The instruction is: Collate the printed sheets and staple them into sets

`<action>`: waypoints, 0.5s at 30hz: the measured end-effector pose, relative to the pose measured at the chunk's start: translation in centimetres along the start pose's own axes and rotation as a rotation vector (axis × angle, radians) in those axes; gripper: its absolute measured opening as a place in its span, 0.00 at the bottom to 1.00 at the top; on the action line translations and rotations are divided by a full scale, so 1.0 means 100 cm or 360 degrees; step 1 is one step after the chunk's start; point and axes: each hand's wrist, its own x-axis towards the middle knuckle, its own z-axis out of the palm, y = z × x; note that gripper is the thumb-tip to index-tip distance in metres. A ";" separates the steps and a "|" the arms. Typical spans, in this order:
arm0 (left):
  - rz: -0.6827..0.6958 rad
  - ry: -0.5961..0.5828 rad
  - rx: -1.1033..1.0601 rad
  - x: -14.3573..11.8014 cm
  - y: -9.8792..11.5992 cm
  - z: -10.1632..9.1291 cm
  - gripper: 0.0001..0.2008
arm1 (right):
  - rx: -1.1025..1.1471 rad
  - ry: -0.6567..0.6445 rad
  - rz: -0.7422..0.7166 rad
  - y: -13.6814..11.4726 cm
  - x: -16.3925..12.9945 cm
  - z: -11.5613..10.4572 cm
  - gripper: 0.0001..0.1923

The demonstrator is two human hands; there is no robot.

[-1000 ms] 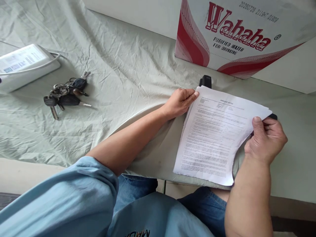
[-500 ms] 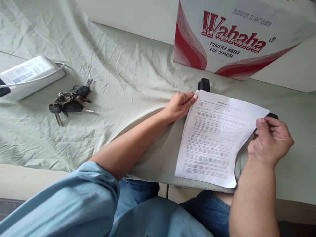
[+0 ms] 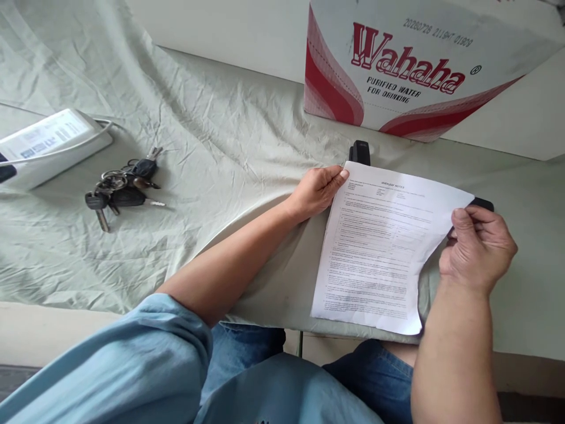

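A thin stack of printed white paper sheets (image 3: 375, 247) lies near the front edge of a table covered with pale green cloth (image 3: 229, 135). My left hand (image 3: 315, 191) pinches the stack's top left corner. My right hand (image 3: 477, 247) grips its top right corner, thumb on top. A black stapler lies under the sheets; one end (image 3: 359, 153) sticks out above the top left corner and the other end (image 3: 482, 204) shows by my right fingers.
A bunch of keys (image 3: 119, 185) lies on the cloth to the left. Further left sits a white device (image 3: 48, 144) with a cable. A Wahaha water carton (image 3: 410, 65) stands at the back. The table edge runs just below the sheets.
The sheets, loosely fanned at the top right a second ago, now sit squared together. Both hands keep their corners; the view has drifted slightly.
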 end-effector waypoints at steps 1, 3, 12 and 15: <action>0.0007 0.0000 0.0005 0.000 0.000 0.000 0.41 | 0.0000 0.0001 -0.0001 0.000 0.000 0.000 0.19; 0.0011 0.0004 0.0011 0.000 -0.001 0.000 0.41 | 0.0002 0.0002 0.0001 0.001 0.000 0.001 0.20; 0.0031 0.0039 0.0065 0.000 0.004 0.002 0.41 | -0.0115 -0.0025 -0.0007 0.000 -0.003 0.003 0.25; 0.0016 0.0050 0.0101 0.001 0.005 0.001 0.40 | -0.0137 -0.0091 -0.0019 0.003 -0.003 0.000 0.27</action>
